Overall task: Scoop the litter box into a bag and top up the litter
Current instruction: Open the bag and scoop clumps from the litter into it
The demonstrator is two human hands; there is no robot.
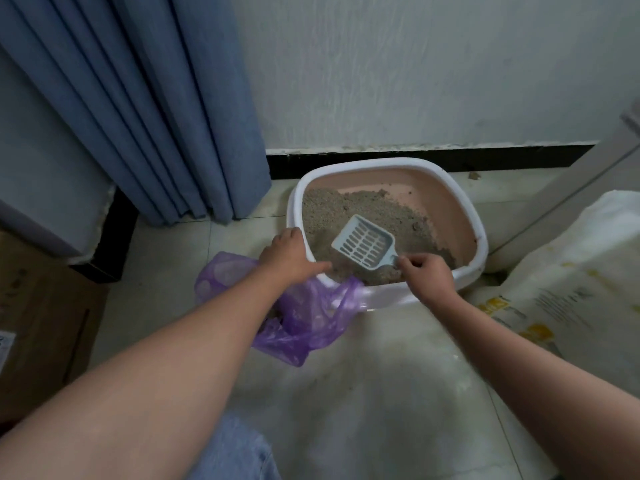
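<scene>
A pink litter box (446,199) with a white rim stands on the floor against the wall, part filled with grey litter (346,209). A pale blue slotted scoop (363,244) lies on the litter, empty. My right hand (427,275) pinches its handle at the box's near edge. My left hand (289,252) grips the box's near-left rim. A purple plastic bag (308,317) sits open on the floor right below the rim, under my left forearm.
A blue curtain (145,109) hangs at the left. A large white litter sack (568,271) with yellow print lies at the right, close to the box. A cardboard box (41,306) stands at the far left. Tiled floor (381,393) spreads in front.
</scene>
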